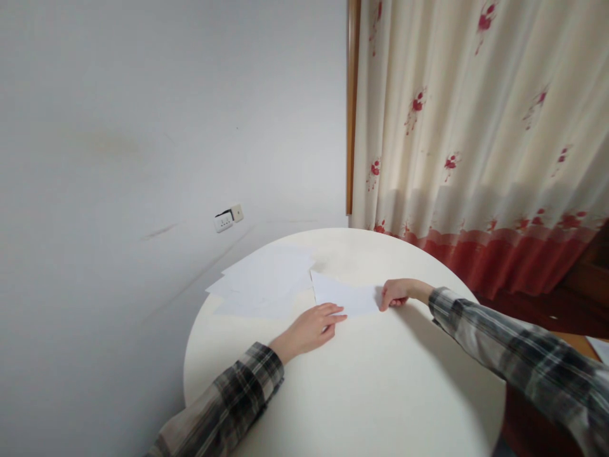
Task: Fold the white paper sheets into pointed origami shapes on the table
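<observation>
A white sheet of paper (345,293) lies on the round white table (361,381). My left hand (316,327) rests at the sheet's near edge, its fingers stretched out over the paper and holding nothing. At the sheet's right end, my right hand (396,293) is closed, with its thumb and fingertips pinching the edge of the paper. Left of this sheet, several more white sheets (266,279) are spread in an overlapping pile.
The table stands close to a pale wall (166,127) with a socket (223,221) on it. A cream curtain (438,127) with red flowers hangs behind on the right. A wooden surface with a white paper (600,349) shows at the far right edge.
</observation>
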`<state>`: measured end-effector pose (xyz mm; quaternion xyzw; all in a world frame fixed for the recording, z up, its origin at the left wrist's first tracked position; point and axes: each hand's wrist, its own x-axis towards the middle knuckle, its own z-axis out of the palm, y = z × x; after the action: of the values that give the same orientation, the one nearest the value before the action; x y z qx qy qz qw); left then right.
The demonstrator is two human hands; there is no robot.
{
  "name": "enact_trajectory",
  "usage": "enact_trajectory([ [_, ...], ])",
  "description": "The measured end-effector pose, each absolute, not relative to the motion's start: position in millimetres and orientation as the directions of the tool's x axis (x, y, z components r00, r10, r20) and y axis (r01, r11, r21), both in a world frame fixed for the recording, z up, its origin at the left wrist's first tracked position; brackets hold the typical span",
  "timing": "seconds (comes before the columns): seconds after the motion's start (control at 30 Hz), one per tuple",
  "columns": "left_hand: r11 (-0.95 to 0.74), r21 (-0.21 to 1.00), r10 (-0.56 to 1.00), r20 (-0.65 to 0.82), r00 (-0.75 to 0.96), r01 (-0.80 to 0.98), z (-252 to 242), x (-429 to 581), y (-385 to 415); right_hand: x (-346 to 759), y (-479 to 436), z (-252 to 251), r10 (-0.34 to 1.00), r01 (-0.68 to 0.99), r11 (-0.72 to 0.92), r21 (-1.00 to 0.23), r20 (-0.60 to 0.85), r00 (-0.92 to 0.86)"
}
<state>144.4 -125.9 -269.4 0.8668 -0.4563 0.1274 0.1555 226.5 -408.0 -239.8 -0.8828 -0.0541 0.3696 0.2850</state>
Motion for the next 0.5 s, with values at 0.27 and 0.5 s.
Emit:
enact_trajectory([
  [0.27,-0.534,0.168,-0.75,0.359,0.556,-0.829,-271.8,146.8,-121.3,224.2,-429.7,-238.0,0.279,-0.158,-0.822,-0.548,-0.628,0.726],
  [0.5,-0.545,0.168,-0.745,0.352,0.566,-0.822,-271.4,146.9,-117.5,229.1,-444.5,-242.5,0.243,-0.179,-0.832,-0.525,-0.636,0.732],
])
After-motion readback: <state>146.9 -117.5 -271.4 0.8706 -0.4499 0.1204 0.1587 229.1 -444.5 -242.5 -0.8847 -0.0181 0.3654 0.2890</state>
